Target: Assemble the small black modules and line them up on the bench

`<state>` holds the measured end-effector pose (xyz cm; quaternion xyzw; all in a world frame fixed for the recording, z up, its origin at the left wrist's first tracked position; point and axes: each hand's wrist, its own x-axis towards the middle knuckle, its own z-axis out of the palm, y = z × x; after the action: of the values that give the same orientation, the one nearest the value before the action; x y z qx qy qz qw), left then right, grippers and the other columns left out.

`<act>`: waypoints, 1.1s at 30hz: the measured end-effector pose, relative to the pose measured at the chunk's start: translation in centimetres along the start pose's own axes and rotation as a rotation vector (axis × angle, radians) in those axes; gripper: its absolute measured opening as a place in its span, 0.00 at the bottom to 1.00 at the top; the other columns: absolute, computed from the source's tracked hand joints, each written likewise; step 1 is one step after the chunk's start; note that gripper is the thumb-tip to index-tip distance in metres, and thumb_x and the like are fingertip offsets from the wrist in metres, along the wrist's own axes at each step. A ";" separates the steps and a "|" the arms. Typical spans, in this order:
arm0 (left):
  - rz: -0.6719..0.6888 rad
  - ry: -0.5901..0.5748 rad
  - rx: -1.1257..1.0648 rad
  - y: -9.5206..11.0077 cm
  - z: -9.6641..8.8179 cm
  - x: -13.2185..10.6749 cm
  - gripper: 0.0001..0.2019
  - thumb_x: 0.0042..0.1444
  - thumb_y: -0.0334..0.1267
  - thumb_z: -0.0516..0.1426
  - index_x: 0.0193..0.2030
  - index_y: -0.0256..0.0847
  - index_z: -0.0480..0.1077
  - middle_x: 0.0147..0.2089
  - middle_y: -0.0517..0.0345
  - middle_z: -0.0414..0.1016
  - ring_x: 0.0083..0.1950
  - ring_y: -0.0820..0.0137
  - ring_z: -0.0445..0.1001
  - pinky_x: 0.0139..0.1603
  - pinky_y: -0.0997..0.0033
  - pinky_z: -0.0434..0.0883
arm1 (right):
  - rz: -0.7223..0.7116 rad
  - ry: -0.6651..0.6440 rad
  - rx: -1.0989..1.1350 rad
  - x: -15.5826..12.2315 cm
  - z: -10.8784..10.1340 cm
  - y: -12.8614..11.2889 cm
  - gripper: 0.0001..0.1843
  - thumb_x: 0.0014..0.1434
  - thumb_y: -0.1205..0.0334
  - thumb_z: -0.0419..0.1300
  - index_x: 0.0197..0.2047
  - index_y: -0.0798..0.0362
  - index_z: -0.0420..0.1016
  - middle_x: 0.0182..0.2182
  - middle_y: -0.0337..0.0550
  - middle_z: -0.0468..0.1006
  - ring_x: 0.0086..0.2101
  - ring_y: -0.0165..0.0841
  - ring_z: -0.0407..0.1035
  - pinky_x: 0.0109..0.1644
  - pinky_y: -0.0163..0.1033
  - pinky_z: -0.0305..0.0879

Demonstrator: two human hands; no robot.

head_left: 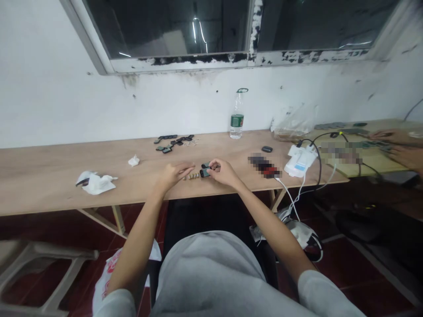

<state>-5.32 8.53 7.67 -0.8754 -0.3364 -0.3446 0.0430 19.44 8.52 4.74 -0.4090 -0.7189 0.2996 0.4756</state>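
My right hand [223, 171] is closed around a small dark plastic part [205, 172] near the front edge of the wooden table [49, 176]; a second dark part [205, 165] lies just behind it. My left hand [173, 173] rests flat on the table, fingers stretched toward a short row of small metal pieces [193, 176] that lies between my hands. Further back sits a cluster of several similar dark parts [170, 144] with small metal bits beside them.
A clear water bottle [237, 116] stands by the wall. Crumpled white tissues [95, 182] lie left. A white charger with cables [300, 160] and a small black object [266, 149] are right. Another person's hands [405, 156] work at the far right. A plastic chair [39, 273] stands below left.
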 end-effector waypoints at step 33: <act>-0.467 -0.393 -0.370 -5.2 -0.1 -1.9 0.23 0.50 0.54 0.66 0.47 0.42 0.81 0.44 0.51 0.83 0.43 0.59 0.79 0.45 0.64 0.75 | -0.287 -0.121 -0.327 -0.9 -5.7 1.2 0.15 0.65 0.59 0.58 0.51 0.52 0.81 0.46 0.48 0.78 0.46 0.38 0.70 0.55 0.42 0.64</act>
<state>-9.62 11.46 5.74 -0.8173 -0.4612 -0.2253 -0.2618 25.26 8.54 5.44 -0.3553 -0.8361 0.1323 0.3965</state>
